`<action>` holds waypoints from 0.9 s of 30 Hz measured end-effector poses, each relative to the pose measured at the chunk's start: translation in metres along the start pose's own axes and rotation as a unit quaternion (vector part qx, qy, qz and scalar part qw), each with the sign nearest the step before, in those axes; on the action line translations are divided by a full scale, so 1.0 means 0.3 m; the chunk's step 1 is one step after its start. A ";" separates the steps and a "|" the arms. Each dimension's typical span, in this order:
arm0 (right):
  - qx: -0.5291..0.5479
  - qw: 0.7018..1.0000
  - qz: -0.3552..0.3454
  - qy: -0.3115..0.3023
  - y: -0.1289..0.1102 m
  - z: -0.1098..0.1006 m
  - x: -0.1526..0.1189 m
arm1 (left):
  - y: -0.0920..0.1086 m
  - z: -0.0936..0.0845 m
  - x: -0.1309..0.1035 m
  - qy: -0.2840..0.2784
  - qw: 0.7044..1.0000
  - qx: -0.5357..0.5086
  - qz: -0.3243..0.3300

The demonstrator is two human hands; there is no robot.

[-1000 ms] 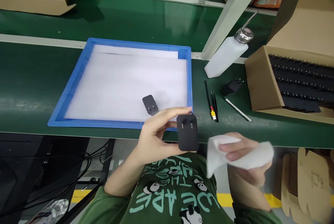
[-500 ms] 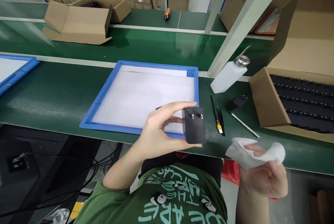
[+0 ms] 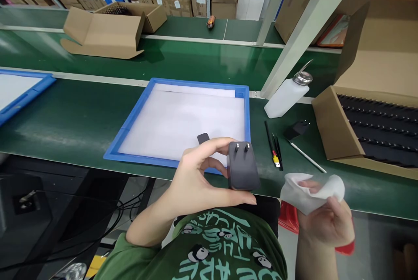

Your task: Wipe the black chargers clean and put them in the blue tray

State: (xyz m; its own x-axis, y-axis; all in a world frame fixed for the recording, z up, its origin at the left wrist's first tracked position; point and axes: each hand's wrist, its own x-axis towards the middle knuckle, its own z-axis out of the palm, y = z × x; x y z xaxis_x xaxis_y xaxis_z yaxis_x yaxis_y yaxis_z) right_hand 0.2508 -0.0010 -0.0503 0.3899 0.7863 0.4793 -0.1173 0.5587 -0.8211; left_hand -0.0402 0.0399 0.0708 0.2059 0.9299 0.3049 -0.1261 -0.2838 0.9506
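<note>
My left hand [image 3: 199, 175] grips a black plug adapter [image 3: 243, 166] between thumb and fingers, its two metal prongs at the upper end. My right hand [image 3: 326, 217] holds a crumpled white cloth [image 3: 308, 195] over the front edge of the bench. Behind my left hand, a small dark piece [image 3: 203, 138] shows over the white sheet of the blue-framed tray [image 3: 130, 129]. A second black adapter [image 3: 296, 129] lies on the bench beside a thin white stick [image 3: 308, 156].
A white pump bottle [image 3: 284, 97] stands by the slanted post [image 3: 310, 32]. Tweezers [image 3: 278, 151] and a black cable piece [image 3: 270, 143] lie right of the tray. An open carton [image 3: 336, 127] of black items is at right; another carton [image 3: 107, 32] sits behind.
The adapter in my left hand has tilted and moved slightly down, and more of the small dark piece shows behind the hand. My right hand has shifted a little left with the cloth.
</note>
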 end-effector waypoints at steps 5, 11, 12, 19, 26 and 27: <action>-0.001 1.000 0.004 -0.009 0.008 0.007 -0.005 | -0.003 -0.003 0.005 0.006 1.000 -0.008 0.001; -0.014 1.000 0.015 0.000 0.015 0.001 -0.020 | -0.011 -0.007 0.004 0.010 1.000 -0.004 0.000; -0.015 1.000 0.021 0.001 0.013 0.002 -0.021 | -0.012 -0.008 0.004 0.009 1.000 -0.005 -0.004; -0.010 0.997 0.076 0.012 -0.007 0.017 -0.023 | -0.016 -0.022 0.001 0.001 1.000 0.009 -0.019; 0.002 0.994 0.104 0.039 -0.014 0.025 -0.021 | -0.010 -0.030 0.010 -0.004 0.999 0.044 -0.002; 0.002 0.993 0.108 0.044 -0.016 0.027 -0.021 | -0.009 -0.031 0.011 -0.006 0.999 0.048 0.000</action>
State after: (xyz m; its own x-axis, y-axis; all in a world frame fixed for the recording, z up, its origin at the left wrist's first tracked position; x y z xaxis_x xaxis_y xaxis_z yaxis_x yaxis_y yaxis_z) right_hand 0.2416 -0.0066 -0.0468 0.4339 0.8620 0.2620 -0.2113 0.3800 -0.9005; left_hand -0.0482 0.0458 0.0687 0.2171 0.9270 0.3057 -0.0330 -0.3061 0.9514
